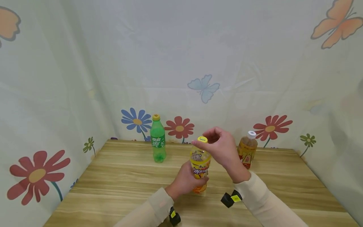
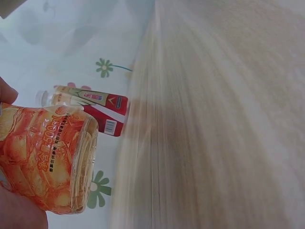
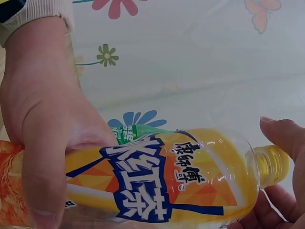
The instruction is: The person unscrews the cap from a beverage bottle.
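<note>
A wooden table (image 1: 119, 176) is standing before flowered curtains. The left hand (image 1: 184, 183) is grasping the orange bottle (image 1: 199, 165) upright at the table's middle, while the right hand (image 1: 222, 148) is pinching its yellow cap (image 1: 202, 139) just above the neck.

light: bright, even | shadows: soft | left wrist: motion blur | head: edges warped

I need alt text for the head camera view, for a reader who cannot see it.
A left hand grips an orange drink bottle on a wooden table while the right hand pinches its yellow cap. Behind stand a green bottle and a brown bottle.
</note>
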Demonstrator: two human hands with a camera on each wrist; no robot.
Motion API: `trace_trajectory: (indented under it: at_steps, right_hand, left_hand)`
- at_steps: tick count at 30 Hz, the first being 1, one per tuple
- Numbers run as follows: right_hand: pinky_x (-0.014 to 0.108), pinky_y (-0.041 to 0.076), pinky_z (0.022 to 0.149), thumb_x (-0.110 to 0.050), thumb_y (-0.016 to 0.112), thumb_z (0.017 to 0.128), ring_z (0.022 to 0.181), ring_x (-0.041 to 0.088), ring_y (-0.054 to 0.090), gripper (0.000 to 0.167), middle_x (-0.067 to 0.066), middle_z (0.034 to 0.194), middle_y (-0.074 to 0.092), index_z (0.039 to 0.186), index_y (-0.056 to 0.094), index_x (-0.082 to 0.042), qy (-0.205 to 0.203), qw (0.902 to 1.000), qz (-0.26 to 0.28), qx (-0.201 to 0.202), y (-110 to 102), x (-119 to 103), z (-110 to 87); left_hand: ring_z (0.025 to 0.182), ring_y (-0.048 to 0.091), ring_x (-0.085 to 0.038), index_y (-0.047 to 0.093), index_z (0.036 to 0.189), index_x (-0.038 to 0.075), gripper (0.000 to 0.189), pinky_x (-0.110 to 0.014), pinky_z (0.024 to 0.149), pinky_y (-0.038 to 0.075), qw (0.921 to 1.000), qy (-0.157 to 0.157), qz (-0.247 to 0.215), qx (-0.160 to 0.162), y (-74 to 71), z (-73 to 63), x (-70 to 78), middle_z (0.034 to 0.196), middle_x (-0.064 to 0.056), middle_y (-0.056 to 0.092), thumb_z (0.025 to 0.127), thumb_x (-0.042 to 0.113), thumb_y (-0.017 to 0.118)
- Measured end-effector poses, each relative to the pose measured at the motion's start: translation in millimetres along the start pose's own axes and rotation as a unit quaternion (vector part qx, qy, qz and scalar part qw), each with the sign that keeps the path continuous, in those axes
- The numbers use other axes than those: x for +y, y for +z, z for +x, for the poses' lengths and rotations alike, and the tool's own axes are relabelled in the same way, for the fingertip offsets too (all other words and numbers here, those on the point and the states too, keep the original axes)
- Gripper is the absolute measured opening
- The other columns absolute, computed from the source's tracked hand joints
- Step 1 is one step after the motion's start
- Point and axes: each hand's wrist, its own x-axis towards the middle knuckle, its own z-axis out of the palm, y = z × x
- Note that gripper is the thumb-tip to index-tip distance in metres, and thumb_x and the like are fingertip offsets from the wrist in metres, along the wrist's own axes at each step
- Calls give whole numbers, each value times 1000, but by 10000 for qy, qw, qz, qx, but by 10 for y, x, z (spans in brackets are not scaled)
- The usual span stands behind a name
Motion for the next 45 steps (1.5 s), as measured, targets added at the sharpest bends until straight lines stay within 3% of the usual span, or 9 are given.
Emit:
trace_trajectory:
  at_steps: [8,19,30,38,45]
  right_hand:
    - [31,58,74,-42,90,77,85,23,65,42,7,96,71,98,70,-11,-124,9999,-46,11,4,5,5]
    - [30,59,75,-37,89,80,88,23,68,36,6,101,74,104,77,-14,-400,9990,158,-122,-5,50,29]
    - [29,59,78,-37,86,83,91,23,69,38,7,106,75,112,77,-14,-381,9980,361,-352,-30,97,69]
    - [24,58,83,-22,79,91,96,26,67,36,15,114,70,122,72,-7,-342,9921,989,-694,-12,115,66]
    - [26,58,83,-25,85,86,96,26,66,39,12,111,69,116,68,-7,-223,9922,1062,-608,16,130,59]
  left_hand:
    - [108,67,-11,52,134,29,57,-35,101,55,10000,-19,22,11,0,2,1,123,8,67,87,20,82]
    - [111,67,-13,52,135,29,58,-42,104,55,9998,-196,-26,24,-22,11,4,124,7,67,87,23,83]
    - [109,67,-12,52,134,28,57,-40,102,55,9999,-142,-4,37,-36,33,-11,122,7,67,86,22,83]
    - [109,67,-12,51,135,28,58,-41,103,55,9999,-152,-22,16,-40,24,15,122,7,67,87,22,83]
    - [108,67,-12,52,134,27,57,-39,102,56,9999,-126,-33,36,-42,23,-6,121,7,67,87,21,83]
